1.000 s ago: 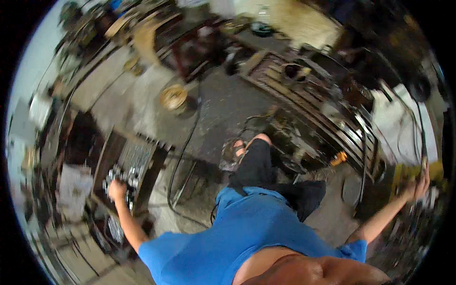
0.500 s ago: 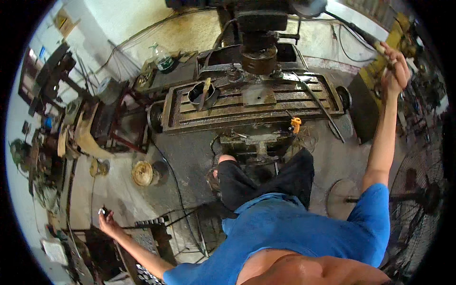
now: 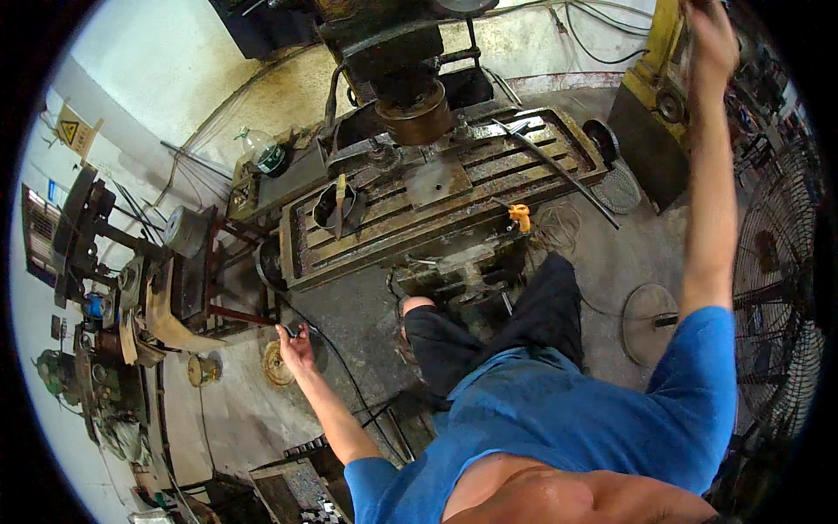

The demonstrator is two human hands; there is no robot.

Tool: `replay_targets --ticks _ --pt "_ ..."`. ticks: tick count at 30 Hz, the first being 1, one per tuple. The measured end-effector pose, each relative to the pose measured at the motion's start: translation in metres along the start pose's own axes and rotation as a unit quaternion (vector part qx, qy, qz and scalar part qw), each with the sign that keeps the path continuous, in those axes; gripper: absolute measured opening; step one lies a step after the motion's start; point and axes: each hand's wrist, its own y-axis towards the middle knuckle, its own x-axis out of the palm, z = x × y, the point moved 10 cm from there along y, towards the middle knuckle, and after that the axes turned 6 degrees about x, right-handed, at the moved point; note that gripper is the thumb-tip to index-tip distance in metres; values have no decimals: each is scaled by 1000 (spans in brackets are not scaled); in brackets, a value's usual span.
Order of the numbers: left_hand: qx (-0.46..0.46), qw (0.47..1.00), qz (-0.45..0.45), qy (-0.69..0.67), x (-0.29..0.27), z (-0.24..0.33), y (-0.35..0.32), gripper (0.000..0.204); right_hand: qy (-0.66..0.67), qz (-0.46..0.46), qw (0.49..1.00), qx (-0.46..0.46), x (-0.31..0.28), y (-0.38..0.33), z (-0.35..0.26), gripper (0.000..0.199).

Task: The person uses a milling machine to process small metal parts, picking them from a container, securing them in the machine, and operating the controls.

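My left hand [image 3: 298,348] is stretched out low to the left, its fingers closed on a small dark metal piece [image 3: 293,330], just off the left front corner of the slotted milling machine table [image 3: 454,205]. My right hand [image 3: 711,37] is raised high at the upper right, against a yellow machine housing [image 3: 659,52]; its grip is hidden at the picture's rim. The dark machine head [image 3: 419,109] hangs over the table. On the table lie a black round pot [image 3: 334,208] and a long dark bar [image 3: 559,166].
An orange-handled knob [image 3: 520,215] sticks up at the table's front. A large caged fan [image 3: 777,288] stands at the right, its round base plate [image 3: 650,323] on the floor. Cluttered racks [image 3: 131,288] line the left. A round coil [image 3: 278,367] and a small can [image 3: 205,369] sit on the floor.
The view has swung from the left-hand shelves round to face the milling machine. My left hand has come away from the tray of parts toward the machine; my right arm has risen higher.
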Motion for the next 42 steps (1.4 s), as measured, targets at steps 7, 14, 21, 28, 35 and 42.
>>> replay_targets --ticks 7,14,21,28,35,42 --pt "9 1000 1 22 -55 35 -9 23 -15 -397 776 489 49 -417 228 24" --pt "67 998 -9 -10 -69 85 -35 23 35 -306 728 612 100 -544 298 32" --pt "77 996 37 -20 -115 84 -43 20 249 -255 766 534 91 -417 178 53" --pt "42 996 26 -70 -114 55 -38 19 -136 -561 801 161 135 -316 74 36" --pt "21 998 -32 -58 -31 48 -64 14 -359 -616 689 128 211 -346 112 26" --pt "32 999 -3 -12 20 49 -80 17 -360 -558 715 218 201 -323 128 30"
